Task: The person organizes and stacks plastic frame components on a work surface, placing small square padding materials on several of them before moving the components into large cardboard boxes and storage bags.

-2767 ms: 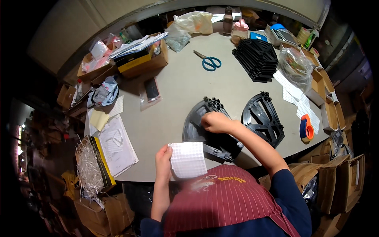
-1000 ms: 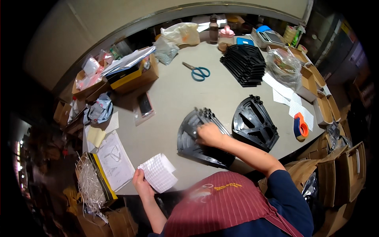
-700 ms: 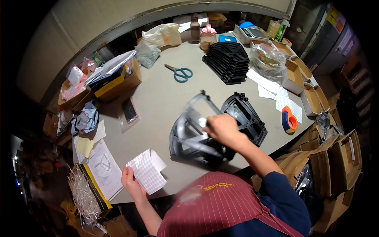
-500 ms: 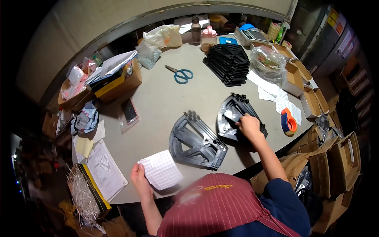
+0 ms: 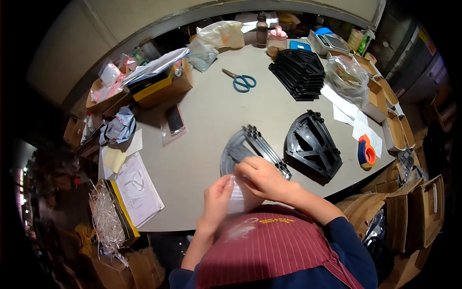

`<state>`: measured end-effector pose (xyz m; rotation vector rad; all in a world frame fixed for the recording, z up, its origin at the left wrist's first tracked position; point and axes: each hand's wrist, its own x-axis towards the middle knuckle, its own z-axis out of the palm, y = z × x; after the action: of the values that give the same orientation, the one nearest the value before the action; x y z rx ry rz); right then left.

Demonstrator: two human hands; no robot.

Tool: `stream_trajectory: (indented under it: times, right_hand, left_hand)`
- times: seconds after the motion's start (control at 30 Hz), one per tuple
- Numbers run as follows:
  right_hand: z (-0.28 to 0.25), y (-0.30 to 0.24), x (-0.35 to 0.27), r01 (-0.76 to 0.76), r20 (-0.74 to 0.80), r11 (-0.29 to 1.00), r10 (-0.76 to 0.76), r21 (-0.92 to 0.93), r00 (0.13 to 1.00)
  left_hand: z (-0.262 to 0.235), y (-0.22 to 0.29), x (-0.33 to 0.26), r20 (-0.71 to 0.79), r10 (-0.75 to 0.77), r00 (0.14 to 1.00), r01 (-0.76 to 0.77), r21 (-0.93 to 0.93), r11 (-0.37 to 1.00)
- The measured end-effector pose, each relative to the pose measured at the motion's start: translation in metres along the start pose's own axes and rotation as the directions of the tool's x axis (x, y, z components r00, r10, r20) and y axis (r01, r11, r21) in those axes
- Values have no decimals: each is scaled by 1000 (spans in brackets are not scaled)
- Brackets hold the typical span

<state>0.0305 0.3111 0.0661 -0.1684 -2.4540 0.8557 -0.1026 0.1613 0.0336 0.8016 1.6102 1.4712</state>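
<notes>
Close to my apron, my left hand (image 5: pixel 216 200) pinches the edge of a white sheet (image 5: pixel 238 202) dotted with small round pads in rows. My right hand (image 5: pixel 265 179) is curled over the sheet's upper part, thumb and fingers closed against it; its fingertips are partly hidden. Just beyond lies a black plastic fan-shaped stack of parts (image 5: pixel 234 150), partly covered by my right hand. A second fan-shaped stack (image 5: pixel 312 164) rests to its right, untouched. Farther back is a larger pile of the same black parts (image 5: pixel 297 74).
Blue-handled scissors (image 5: pixel 244 84) lie mid-table. At right are an orange and blue tape dispenser (image 5: pixel 366 153), white dotted sheets (image 5: pixel 368 132) and cardboard trays (image 5: pixel 378 103). On the left are a bagged phone-like item (image 5: pixel 174 120), papers (image 5: pixel 137 188) and a filled carton (image 5: pixel 163 91).
My right hand has left the right-hand fan-shaped stack and come to the white sheet. My left hand has brought the sheet inward and tilted it. The view has shifted slightly.
</notes>
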Motion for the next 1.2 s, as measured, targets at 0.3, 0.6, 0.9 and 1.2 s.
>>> stream_trajectory:
  times: [0.3,0.6,0.9,1.2]
  right_hand:
    - [30,10,4,323,-36,918,-340,-230,940]
    - [21,127,35,-310,182,951,305,0,935]
    - [80,161,39,-298,54,820,369,-489,928]
    - [62,114,3,-200,280,856,363,-477,889]
  left_hand:
    - [-25,-11,-2,121,-282,952,306,-312,900]
    - [-72,-37,-14,-162,-376,912,310,-324,894]
    - [-87,-53,-21,-262,-286,922,153,-432,889]
    - [-94,-47,-11,-296,-264,918,82,-509,857]
